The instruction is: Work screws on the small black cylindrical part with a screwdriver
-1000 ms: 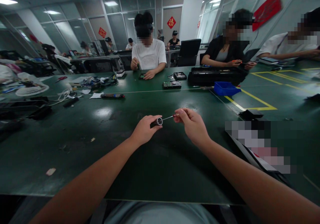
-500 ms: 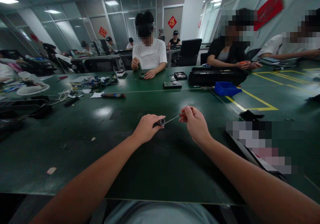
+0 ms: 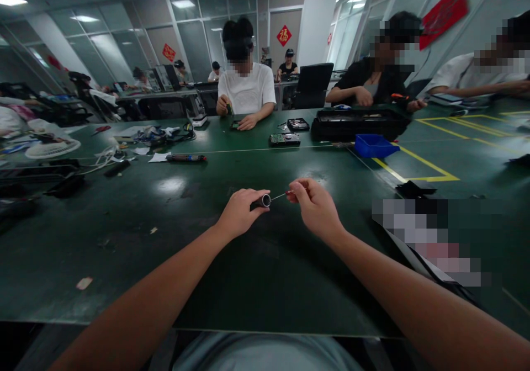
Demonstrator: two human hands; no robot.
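My left hand [image 3: 238,212] is closed around a short dark tube [image 3: 261,201] with a silver rim, like a flashlight body. The tube's open end faces right and towards me. In my right hand [image 3: 317,205] is a thin metal-shafted tool [image 3: 278,197], pinched between thumb and fingers, with a dark red part by the fingertips. The shaft's tip meets the tube's mouth; how deep it reaches inside cannot be seen. Both hands are held over the green table [image 3: 265,282], and the fingers hide most of the tool's handle.
Across the table a person in white [image 3: 246,92] handles a small part. Circuit-board drives [image 3: 285,139], a black tray [image 3: 358,125] and a blue bin [image 3: 375,146] are ahead. A multi-coloured rod-shaped item [image 3: 186,158] lies left; a dark folder-like item [image 3: 414,252] sits right.
My right hand has moved left towards the tube, and less of the shaft shows between them. My left hand stays nearly still. The person in black has moved their hands apart.
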